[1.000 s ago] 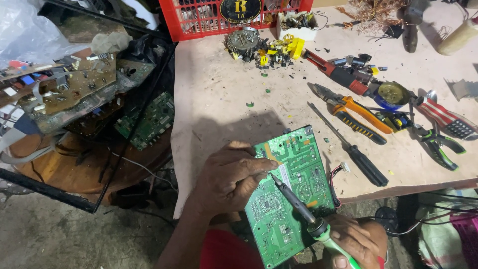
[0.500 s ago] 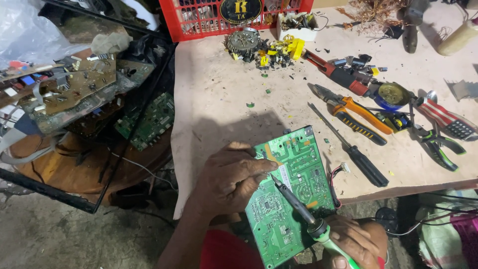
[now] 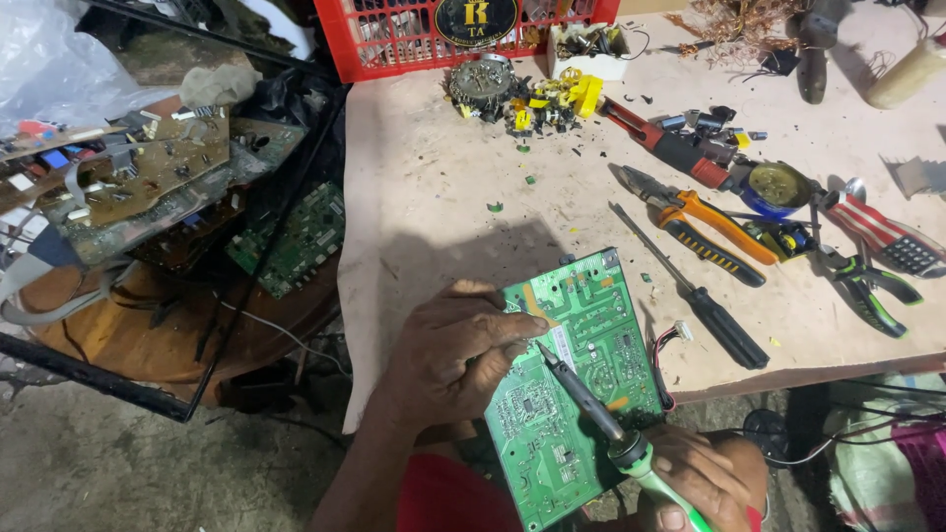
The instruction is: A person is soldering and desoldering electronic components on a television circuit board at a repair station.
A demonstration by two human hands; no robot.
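My left hand grips the left edge of a green circuit board, which juts over the near edge of the workbench and tilts toward me. In my right hand is a soldering iron with a green handle. Its dark tip rests on the board's solder side, just beside my left fingertips. A small white connector on red wires hangs off the board's right edge.
On the beige bench lie a black screwdriver, orange-handled pliers, red-handled pliers, green-handled pliers and a heap of loose yellow and black parts. A red crate stands at the back. Scrap circuit boards pile up left.
The iron's tip and my hands have shifted only slightly on the board; nothing else has moved.
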